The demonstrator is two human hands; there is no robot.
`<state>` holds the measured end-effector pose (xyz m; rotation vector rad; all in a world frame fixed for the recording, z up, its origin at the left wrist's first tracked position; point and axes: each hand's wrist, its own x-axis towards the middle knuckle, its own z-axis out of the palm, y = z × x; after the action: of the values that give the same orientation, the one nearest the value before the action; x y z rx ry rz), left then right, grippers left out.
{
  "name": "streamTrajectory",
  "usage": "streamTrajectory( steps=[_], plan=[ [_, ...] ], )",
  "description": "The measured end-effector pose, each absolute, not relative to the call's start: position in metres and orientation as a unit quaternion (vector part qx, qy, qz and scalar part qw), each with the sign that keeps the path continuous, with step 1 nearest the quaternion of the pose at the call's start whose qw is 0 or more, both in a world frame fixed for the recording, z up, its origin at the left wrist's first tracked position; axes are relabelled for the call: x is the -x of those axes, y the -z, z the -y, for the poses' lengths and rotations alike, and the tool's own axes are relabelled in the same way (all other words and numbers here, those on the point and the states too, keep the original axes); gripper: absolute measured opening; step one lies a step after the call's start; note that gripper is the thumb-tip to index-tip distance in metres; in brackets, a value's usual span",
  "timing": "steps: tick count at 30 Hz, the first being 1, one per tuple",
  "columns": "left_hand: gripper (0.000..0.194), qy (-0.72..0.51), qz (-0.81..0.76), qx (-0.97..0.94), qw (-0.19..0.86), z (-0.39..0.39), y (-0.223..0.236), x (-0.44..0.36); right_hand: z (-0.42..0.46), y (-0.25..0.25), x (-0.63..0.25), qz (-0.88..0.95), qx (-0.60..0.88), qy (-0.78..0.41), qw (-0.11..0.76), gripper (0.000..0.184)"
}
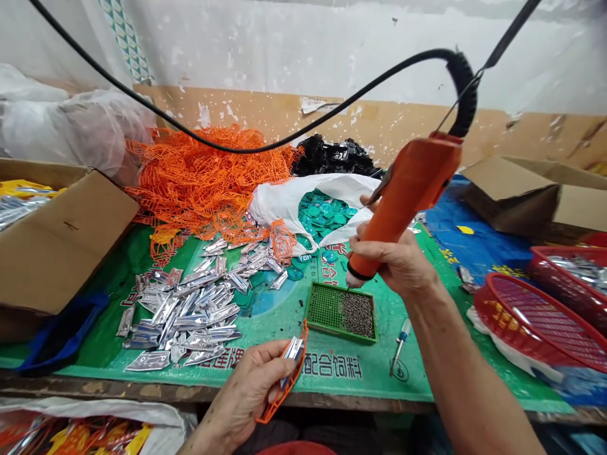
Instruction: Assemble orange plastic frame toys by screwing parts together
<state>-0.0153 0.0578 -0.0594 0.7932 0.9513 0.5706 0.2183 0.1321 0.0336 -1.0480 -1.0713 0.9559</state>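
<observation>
My right hand is wrapped round an orange electric screwdriver, hung from a cord with a black cable at its top. Its tip points down over a green perforated tray, whose right half holds a heap of small screws. At the table's front edge, my left hand pinches an orange plastic frame together with a shiny silver plate. Left of the tray lies a loose pile of similar silver plates. Part of the held frame is hidden by my fingers.
Behind are a heap of orange frames, a white bag of teal pieces and black parts. Cardboard boxes flank the table. A small screwdriver lies near red baskets. The black cable arcs overhead.
</observation>
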Motion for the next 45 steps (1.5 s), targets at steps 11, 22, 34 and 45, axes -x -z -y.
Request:
streamTrajectory(
  steps=[11, 22, 34, 45],
  plan=[
    [0.023, -0.238, -0.441, -0.41, 0.762, -0.052, 0.05, 0.019, -0.124, 0.013, -0.199, 0.436, 0.49, -0.381, 0.651, 0.022],
    [0.022, -0.234, -0.444, -0.418, 0.757, -0.054, 0.049, 0.016, -0.124, 0.031, -0.202, 0.405, 0.527, -0.293, 0.687, 0.028],
    [0.021, -0.212, -0.461, -0.426, 0.749, -0.055, 0.044, 0.011, -0.126, 0.035, -0.204, 0.396, 0.535, -0.29, 0.687, 0.028],
    [0.021, -0.209, -0.447, -0.426, 0.758, -0.055, 0.044, 0.011, -0.125, 0.035, -0.201, 0.395, 0.535, -0.279, 0.693, 0.024]
  ],
)
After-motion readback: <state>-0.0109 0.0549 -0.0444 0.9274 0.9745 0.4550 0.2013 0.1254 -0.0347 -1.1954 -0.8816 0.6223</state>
